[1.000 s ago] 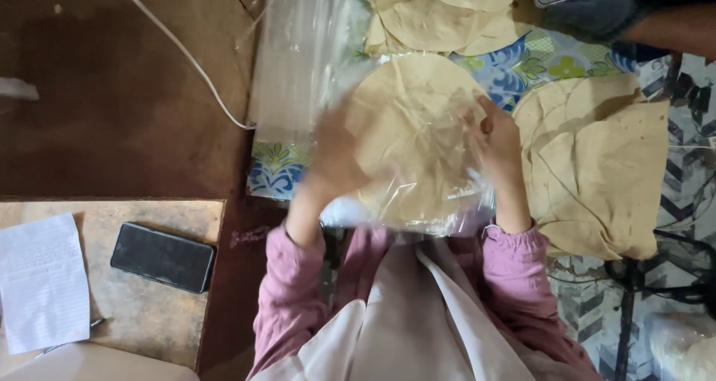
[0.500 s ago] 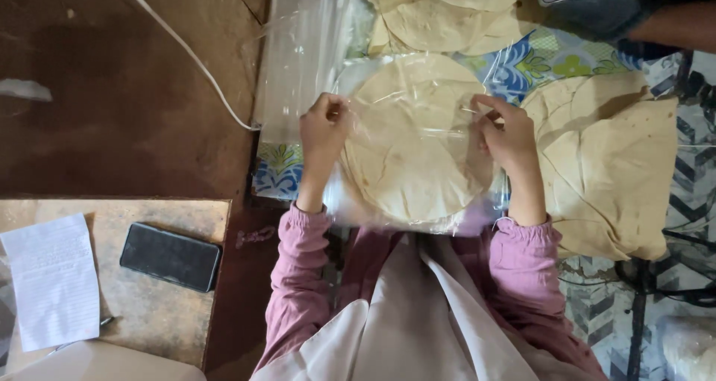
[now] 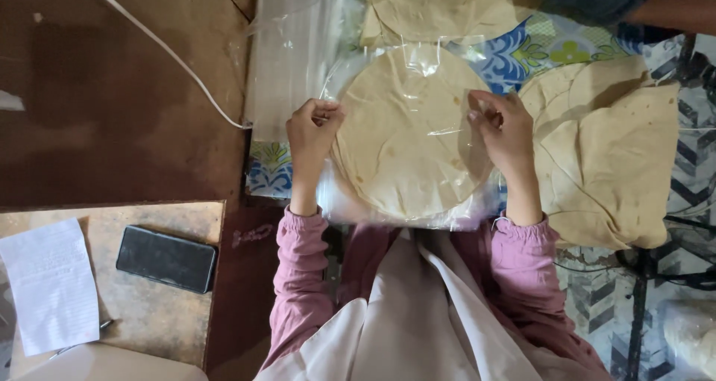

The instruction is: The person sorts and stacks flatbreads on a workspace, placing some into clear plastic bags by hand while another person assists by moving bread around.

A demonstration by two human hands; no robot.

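A stack of round pale flatbreads (image 3: 406,135) sits inside a clear plastic bag (image 3: 418,60) in front of me, over a patterned cloth (image 3: 522,52). My left hand (image 3: 312,131) pinches the bag's left edge. My right hand (image 3: 503,131) grips the bag's right edge, fingers resting on the plastic over the bread. Both wrists come out of pink sleeves.
More flatbreads lie at the right (image 3: 611,157) and at the top (image 3: 440,8). Loose clear bags (image 3: 291,60) lie left of the stack. A white cable (image 3: 164,52) crosses the brown floor. A black phone (image 3: 165,258) and a paper sheet (image 3: 52,284) rest on a low board. Another person's arm (image 3: 656,4) shows top right.
The bagged stack has been drawn down flat before me. My hands have moved from on top of the bread to the bag's two side edges.
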